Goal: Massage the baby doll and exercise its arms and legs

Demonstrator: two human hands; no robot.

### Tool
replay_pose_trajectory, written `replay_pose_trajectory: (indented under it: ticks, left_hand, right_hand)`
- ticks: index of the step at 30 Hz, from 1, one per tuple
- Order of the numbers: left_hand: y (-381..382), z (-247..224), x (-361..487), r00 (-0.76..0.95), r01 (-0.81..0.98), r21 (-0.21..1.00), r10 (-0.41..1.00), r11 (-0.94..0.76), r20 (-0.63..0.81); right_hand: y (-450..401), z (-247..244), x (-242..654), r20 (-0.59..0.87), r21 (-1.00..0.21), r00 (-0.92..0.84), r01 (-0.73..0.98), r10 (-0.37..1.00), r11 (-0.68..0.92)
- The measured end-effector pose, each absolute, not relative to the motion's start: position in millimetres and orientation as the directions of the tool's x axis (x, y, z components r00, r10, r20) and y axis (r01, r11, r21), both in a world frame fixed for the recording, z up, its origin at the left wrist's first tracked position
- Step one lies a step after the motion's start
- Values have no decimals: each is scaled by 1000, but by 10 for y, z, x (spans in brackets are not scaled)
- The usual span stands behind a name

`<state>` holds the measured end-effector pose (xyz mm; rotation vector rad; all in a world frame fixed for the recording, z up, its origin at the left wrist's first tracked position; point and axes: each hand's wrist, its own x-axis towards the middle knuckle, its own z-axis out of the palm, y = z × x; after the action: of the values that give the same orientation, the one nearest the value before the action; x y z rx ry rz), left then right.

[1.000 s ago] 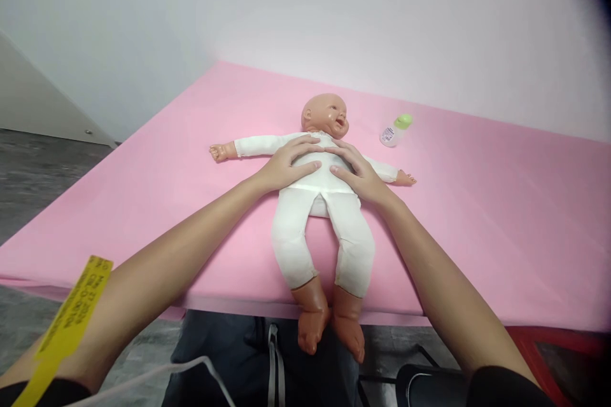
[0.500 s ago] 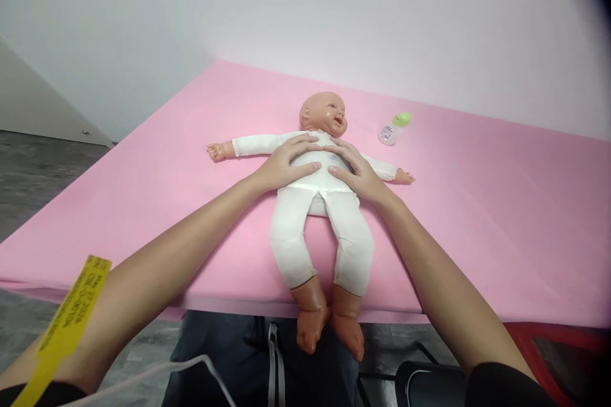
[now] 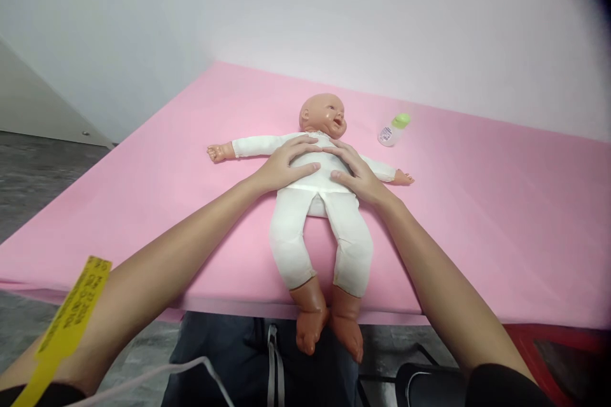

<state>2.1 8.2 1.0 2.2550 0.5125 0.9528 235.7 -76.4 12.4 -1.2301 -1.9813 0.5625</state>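
A baby doll [image 3: 319, 168] with a white cloth body lies on its back on the pink-covered table [image 3: 482, 216], its head towards the wall and its feet past the front edge. My left hand [image 3: 290, 162] rests on the left side of its chest and belly, fingers spread. On the right side of the torso lies my right hand [image 3: 356, 172], also with fingers apart. Both hands touch the cloth without gripping it, their fingertips close together at the middle of the chest.
A small clear bottle [image 3: 393, 130] with a green cap lies right of the doll's head. A pale wall rises behind the table. Below the front edge are a black chair [image 3: 432, 386], a red object [image 3: 548, 356] and a white cable [image 3: 181, 365].
The thumb of my right hand has shifted slightly to the right on the doll's belly. Otherwise both hands and the doll are nearly unchanged.
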Motion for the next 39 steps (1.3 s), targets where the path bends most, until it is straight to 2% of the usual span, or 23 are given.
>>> replay_pose_trajectory:
  ticks: [6, 14, 19, 26, 30, 39]
  left_hand:
    - [49, 56, 28, 647, 126, 672, 574, -730, 502]
    - [33, 81, 39, 561, 184, 647, 619, -740, 549]
    - [17, 77, 28, 537, 250, 691, 691, -678, 484]
    - [-22, 53, 18, 547, 329, 524, 611, -786, 572]
    - [-10, 48, 26, 587, 337, 502, 595, -796, 550]
    - [-21, 82, 51, 561, 264, 564, 600, -783, 570]
  right_hand:
    - [-758, 129, 2360, 340, -679, -299, 578, 892, 453]
    - [-745, 84, 2343, 384, -693, -197, 584, 902, 423]
    - [-733, 69, 2356, 419, -679, -184, 588, 889, 441]
    - [-771, 136, 2396, 307, -657, -313, 614, 899, 438]
    - [-791, 153, 2369, 270, -667, -296, 628, 916, 400]
    - [-803, 187, 2285, 407, -652, -235, 602, 883, 461]
